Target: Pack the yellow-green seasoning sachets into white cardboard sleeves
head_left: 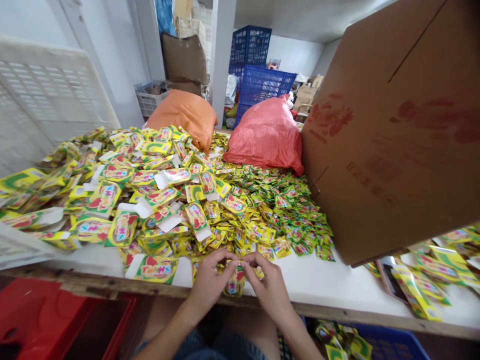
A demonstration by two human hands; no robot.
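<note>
My left hand [210, 280] and my right hand [268, 286] meet at the front edge of the white table [318, 280]. Together they pinch a small yellow-green packet [234, 285], the fingertips of both hands touching along its top. Just beyond the hands lies a wide heap of small yellow-green sachets [273, 210]. To the left a pile of flat, unfolded yellow-green cartons [123, 195] spreads over the table. One flat carton [155, 268] lies next to my left hand.
A large brown cardboard box [397, 135] stands tilted at the right. An orange sack [185, 117] and a red sack [267, 135] sit behind the heap. White crates [48, 95] at left, blue crates [258, 70] at back, a red bin [56, 320] below.
</note>
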